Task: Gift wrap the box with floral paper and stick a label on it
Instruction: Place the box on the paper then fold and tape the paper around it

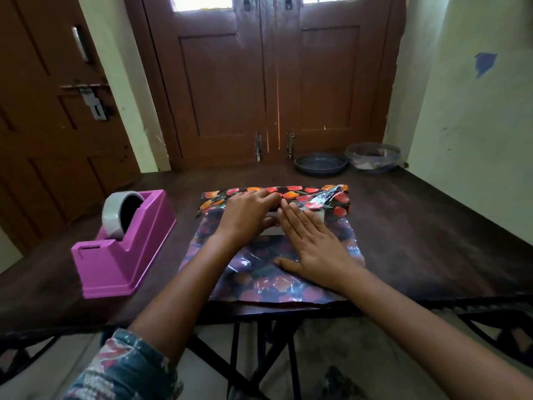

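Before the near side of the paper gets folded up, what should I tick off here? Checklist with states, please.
1. Far edge of the floral paper folded over the box: ok.
2. Left hand pressing that fold down: ok.
3. Right hand flat on the paper: ok.
4. Box fully covered: not ok, a white strip shows between the hands.
5. Tape dispenser close by on the table: ok.
6. Label ready: cannot tell, none in view.
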{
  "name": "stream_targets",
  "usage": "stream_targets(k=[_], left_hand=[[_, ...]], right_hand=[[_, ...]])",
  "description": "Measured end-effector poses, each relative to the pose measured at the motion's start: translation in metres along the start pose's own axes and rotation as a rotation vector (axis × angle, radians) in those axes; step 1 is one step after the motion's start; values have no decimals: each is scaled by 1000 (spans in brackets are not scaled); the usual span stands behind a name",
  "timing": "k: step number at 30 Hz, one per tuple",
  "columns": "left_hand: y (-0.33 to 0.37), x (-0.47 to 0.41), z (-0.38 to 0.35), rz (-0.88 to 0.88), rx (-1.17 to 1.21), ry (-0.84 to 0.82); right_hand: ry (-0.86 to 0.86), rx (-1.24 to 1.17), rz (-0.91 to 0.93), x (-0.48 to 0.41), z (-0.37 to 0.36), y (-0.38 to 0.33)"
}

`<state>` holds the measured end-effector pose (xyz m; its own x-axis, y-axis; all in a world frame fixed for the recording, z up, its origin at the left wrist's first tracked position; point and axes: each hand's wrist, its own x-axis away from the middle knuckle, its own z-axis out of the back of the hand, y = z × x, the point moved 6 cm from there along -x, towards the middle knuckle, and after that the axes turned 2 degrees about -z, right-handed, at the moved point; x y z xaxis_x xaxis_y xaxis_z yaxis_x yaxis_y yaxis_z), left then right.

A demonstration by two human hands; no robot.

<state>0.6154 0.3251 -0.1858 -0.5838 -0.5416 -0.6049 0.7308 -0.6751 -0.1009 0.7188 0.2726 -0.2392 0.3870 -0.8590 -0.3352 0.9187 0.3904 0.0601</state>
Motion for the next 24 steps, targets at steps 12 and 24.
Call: stream_targets(k=[12, 24], left_hand=[[-13, -6, -8, 139, 137, -113], [-11, 2, -1, 308, 278, -145]], right_hand=[[-20, 37, -244, 8, 2, 11], [-39, 31, -219, 12, 9, 14]])
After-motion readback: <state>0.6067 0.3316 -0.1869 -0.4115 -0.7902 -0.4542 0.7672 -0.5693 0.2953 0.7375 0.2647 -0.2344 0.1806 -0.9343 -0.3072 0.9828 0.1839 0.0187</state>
